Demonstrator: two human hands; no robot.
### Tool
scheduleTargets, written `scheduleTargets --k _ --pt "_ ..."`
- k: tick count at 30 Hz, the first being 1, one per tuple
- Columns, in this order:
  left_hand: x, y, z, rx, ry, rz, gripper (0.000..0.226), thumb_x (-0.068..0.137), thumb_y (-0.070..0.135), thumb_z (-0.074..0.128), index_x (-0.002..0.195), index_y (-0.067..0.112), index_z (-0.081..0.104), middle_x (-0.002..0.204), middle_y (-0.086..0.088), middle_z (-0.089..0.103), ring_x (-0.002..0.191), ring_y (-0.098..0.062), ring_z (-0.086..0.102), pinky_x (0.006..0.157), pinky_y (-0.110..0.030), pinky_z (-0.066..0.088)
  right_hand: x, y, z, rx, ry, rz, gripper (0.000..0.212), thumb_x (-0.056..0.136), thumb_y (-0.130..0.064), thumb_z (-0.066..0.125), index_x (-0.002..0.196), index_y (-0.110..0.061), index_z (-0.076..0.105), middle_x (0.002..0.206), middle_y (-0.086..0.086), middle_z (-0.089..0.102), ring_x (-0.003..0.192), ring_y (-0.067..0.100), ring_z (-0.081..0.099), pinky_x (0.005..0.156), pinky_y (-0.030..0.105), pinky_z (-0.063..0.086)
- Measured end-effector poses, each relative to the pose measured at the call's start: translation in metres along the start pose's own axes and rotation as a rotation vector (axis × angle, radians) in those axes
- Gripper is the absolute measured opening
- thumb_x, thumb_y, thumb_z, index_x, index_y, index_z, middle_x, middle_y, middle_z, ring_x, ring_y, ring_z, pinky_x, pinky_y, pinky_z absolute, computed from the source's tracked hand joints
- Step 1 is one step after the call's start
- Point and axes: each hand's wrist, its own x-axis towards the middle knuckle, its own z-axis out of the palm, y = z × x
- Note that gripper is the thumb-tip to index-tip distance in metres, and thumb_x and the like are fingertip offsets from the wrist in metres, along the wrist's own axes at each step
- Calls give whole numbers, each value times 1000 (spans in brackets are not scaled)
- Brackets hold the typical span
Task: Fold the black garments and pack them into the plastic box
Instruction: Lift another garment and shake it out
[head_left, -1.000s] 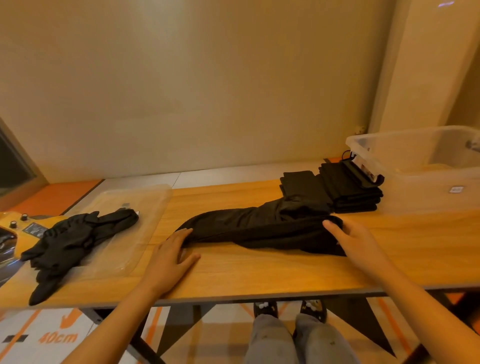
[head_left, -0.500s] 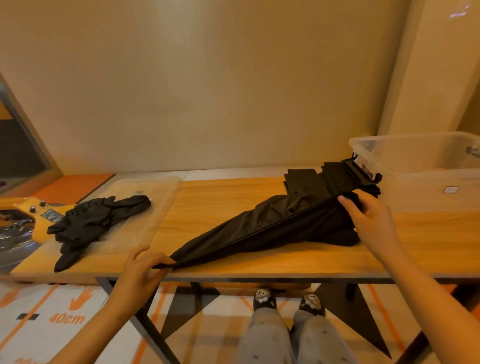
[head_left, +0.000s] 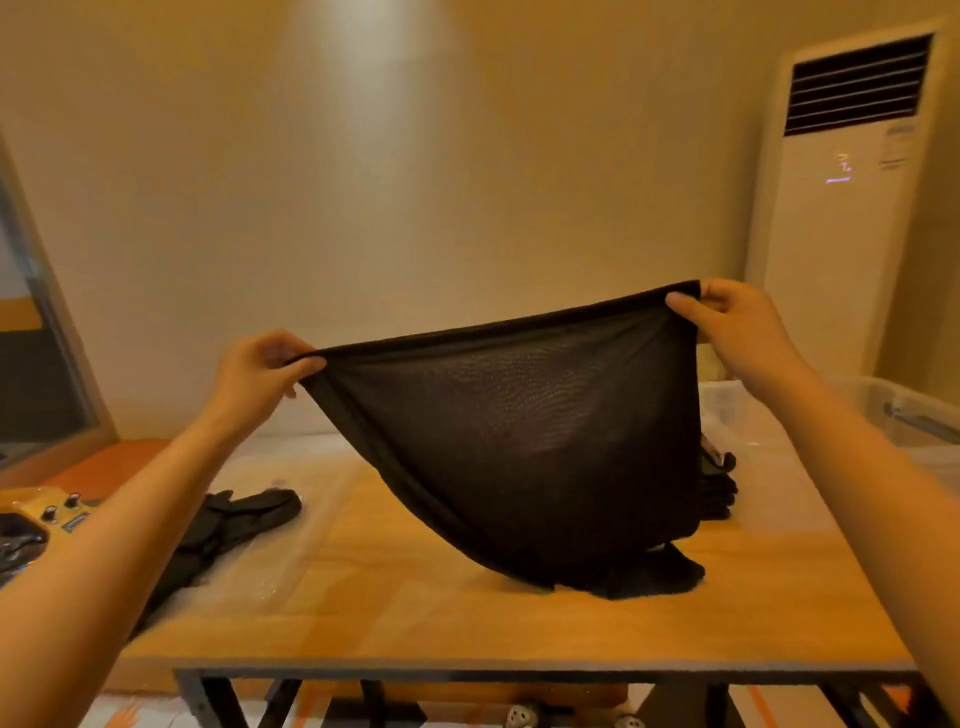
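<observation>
Black garment (head_left: 519, 441) is held above the table (head_left: 395, 597), top edge stretched left-right, pinched in curled fingers of left hand (head_left: 257, 371) and right hand (head_left: 737, 322); bottom trails on the table. Plastic box (head_left: 904, 415) sits at table's far right, nearest right hand.

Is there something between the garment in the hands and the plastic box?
Yes. A folded black stack lies on the table between the held garment and the box, low beside it. Above the stack, nothing visible blocks the way.

A purple display (head_left: 840, 172) glows on the air conditioner (head_left: 831, 270), its digits too blurred to read; no other text is legible.
</observation>
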Motion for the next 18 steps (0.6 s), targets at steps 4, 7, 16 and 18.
scheduleTargets --k 4,7,16,18 --pt "62 22 -14 -18 92 56 19 85 4 69 78 22 65 77 -9 66 59 -10 61 61 -21 53 38 -26 -11 24 -16 -3 11 96 -16 55 97 -14 65 88 -4 66 83 7 63 76 22 54" --pt "97 44 -20 38 152 78 11 85 2 66 89 13 67 89 -10 66 80 -22 61 80 -34 50 58 -39 -15 31 5 11 13 94 -17 59 103 -10 65 93 -1 66 89 11 63 79 25 53" --pt "128 108 -44 393 226 189 31 93 -4 41 110 7 64 111 -17 63 100 -33 56 77 -36 41 77 -89 -24 98 100 -97 24 87 -19 68 108 -7 63 90 -4 64 81 4 62 63 11 51" --pt "128 112 -47 407 243 157 31 94 -3 38 112 9 61 115 -18 61 93 -30 54 73 -37 42 77 -92 -24 90 103 -129 19 88 -20 67 104 -10 65 89 -5 64 80 3 62 62 10 50"
